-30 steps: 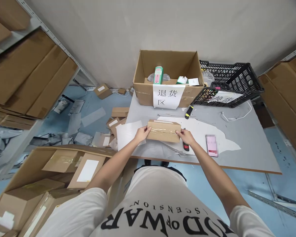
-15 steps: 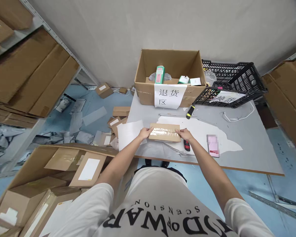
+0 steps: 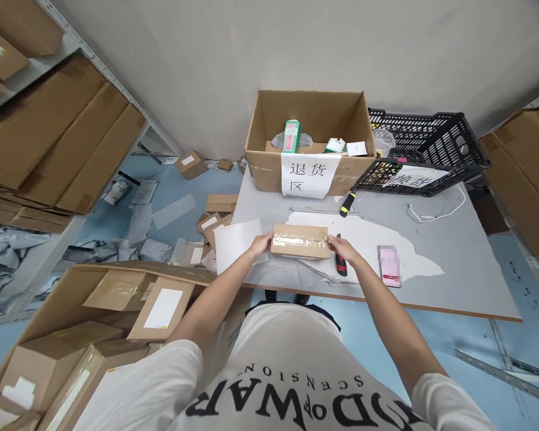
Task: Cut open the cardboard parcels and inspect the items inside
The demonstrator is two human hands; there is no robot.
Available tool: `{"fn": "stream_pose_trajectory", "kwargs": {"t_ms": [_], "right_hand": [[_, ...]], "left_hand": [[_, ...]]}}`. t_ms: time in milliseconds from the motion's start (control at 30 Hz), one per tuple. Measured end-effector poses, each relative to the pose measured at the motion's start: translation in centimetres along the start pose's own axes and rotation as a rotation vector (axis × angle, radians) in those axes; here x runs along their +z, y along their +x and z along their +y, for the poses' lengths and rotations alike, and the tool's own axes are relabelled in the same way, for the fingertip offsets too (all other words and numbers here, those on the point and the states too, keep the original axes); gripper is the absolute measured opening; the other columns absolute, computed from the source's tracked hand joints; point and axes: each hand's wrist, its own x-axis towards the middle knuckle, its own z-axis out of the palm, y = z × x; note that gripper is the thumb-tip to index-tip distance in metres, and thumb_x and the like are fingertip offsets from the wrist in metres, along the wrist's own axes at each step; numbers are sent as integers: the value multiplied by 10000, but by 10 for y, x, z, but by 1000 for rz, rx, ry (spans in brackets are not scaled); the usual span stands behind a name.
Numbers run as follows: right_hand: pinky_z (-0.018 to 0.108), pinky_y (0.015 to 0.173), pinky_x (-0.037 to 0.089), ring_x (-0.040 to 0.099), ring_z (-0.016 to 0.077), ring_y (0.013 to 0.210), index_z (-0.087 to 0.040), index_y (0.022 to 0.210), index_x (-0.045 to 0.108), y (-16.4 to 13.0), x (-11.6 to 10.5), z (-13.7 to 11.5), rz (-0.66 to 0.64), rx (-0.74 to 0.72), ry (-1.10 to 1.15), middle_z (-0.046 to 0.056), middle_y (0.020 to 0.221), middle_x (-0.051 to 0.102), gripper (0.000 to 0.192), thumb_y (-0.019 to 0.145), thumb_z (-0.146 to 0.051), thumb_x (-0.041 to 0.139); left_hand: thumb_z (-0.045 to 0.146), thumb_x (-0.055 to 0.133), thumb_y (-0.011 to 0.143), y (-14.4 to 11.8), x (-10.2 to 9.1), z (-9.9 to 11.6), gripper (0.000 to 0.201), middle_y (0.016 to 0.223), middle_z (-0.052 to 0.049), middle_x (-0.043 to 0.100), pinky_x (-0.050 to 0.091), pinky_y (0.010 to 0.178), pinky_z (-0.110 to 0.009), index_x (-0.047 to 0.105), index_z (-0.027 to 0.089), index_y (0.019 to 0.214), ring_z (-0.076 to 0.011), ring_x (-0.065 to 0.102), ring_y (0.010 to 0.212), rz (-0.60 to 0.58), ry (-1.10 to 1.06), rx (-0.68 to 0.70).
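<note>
A small taped cardboard box (image 3: 300, 242) rests on the grey table, its shiny clear tape running along the top. At its left end is my left hand (image 3: 261, 244), closed on the edge. My right hand (image 3: 342, 247) grips the opposite end, thumb near the corner. Just under my right hand lies a red and black utility knife (image 3: 341, 263), partly covered by the fingers. White sheeting (image 3: 377, 236) spreads beneath the box and the knife. Farther right, a pink-screened phone (image 3: 389, 266) lies flat.
Behind stand a large open carton (image 3: 263, 170) holding small boxes and a black plastic crate (image 3: 431, 140). A yellow and black knife (image 3: 347, 204) and a white cable (image 3: 435, 219) lie on the table (image 3: 467, 269). Left of me, a big carton (image 3: 72, 269) contains several parcels.
My right hand has shifted slightly right, its thumb moving from the box top to the right end. The box stays almost in place between both hands.
</note>
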Motion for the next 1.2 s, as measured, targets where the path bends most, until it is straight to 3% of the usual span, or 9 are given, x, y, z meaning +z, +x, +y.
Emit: {"fn": "stream_pose_trajectory", "kwargs": {"t_ms": [67, 200, 267, 333, 400, 500, 767, 967, 1200], "right_hand": [[385, 994, 415, 541, 239, 1174, -181, 1302, 516, -10, 3, 20, 66, -73, 8, 104, 1314, 548, 535, 835, -438, 488], [421, 1070, 323, 392, 258, 1311, -190, 1477, 193, -27, 24, 53, 93, -201, -133, 110, 1476, 336, 878, 715, -280, 621], [438, 1076, 306, 376, 265, 1319, -191, 1491, 99, -29, 39, 57, 120, -253, -203, 113, 1478, 332, 947, 713, -270, 633], [444, 1041, 351, 455, 259, 1260, -207, 1492, 76, -29, 51, 55, 154, -264, -216, 107, 1417, 434, 883, 768, -263, 578], [435, 980, 414, 553, 249, 1151, -233, 1485, 128, -28, 57, 49, 169, -255, -211, 88, 1319, 543, 776, 813, -251, 515], [419, 944, 447, 585, 242, 1095, -251, 1456, 237, -29, 56, 40, 163, -278, -198, 61, 1260, 591, 691, 823, -272, 512], [367, 910, 473, 621, 228, 1032, -203, 1213, 556, -32, 23, 9, 46, -310, -122, 73, 1147, 657, 426, 838, -402, 514], [328, 808, 476, 645, 237, 900, -176, 1023, 665, -17, 3, -15, 84, -207, -321, 86, 971, 710, 435, 855, -506, 437], [289, 685, 491, 649, 210, 725, -150, 753, 699, 6, 6, -9, 69, -15, -291, 81, 718, 703, 478, 834, -557, 463]], "left_hand": [[395, 528, 798, -6, -3, -15, 491, 1229, -136, 607, 447, 936, -332, 577, 120, 1202, -242, 557, 1158, 4, -29, 30], [181, 638, 644, -17, 5, -47, 791, 1453, -128, 366, 290, 1089, -324, 378, 142, 1390, -240, 376, 1323, -8, -50, 132], [178, 630, 649, -18, 15, -59, 835, 1462, -124, 352, 257, 1108, -336, 315, 140, 1422, -233, 356, 1335, -23, -60, 246], [215, 600, 704, -16, 25, -64, 772, 1415, -121, 431, 275, 1099, -361, 317, 138, 1419, -227, 398, 1308, -27, -64, 331], [245, 574, 752, -15, 30, -65, 691, 1334, -113, 526, 317, 1073, -378, 354, 145, 1399, -223, 467, 1252, -4, -43, 355], [276, 580, 772, -17, 27, -59, 618, 1257, -93, 592, 382, 1023, -386, 423, 158, 1358, -223, 551, 1146, 50, 49, 370], [385, 546, 819, -26, 7, -19, 489, 1168, -70, 651, 473, 912, -334, 539, 170, 1258, -221, 621, 1020, 76, 152, 440], [387, 624, 746, -13, 5, 6, 432, 1108, -69, 681, 485, 888, -332, 637, 178, 1124, -234, 639, 996, 36, 211, 335], [430, 676, 691, -1, 11, 1, 338, 907, -78, 732, 516, 763, -309, 715, 158, 888, -249, 669, 875, 30, 254, 159]]}}
